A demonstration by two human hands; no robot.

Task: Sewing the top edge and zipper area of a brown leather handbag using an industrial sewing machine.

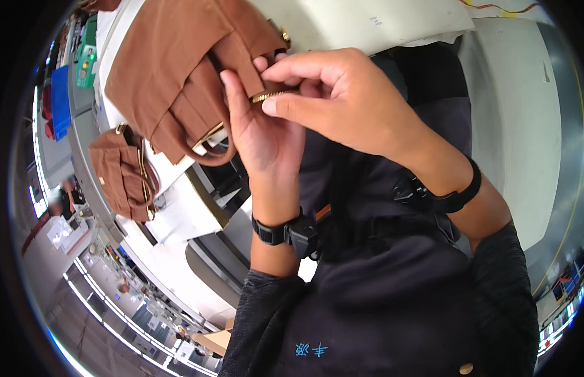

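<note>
A brown fabric bag (173, 69) with gold zipper teeth and a rounded handle lies at the upper left. My left hand (267, 138) is palm up at the bag's near edge. Its thumb and fingers close round a brown flap (245, 66), and some fingertips are hidden behind the fabric. From the right, my right hand (358, 103) reaches over and pinches at the end of the gold zipper (267, 97). The thumb lies by the teeth and the forefinger rests on the flap. Fingers partly cover what lies between them.
A second, smaller-looking brown bag (122, 176) sits on the white table farther left. A pale padded surface (380, 22) lies behind my hands. Blue bins (61, 100) and a green device (86, 53) stand at far left. People work in the background.
</note>
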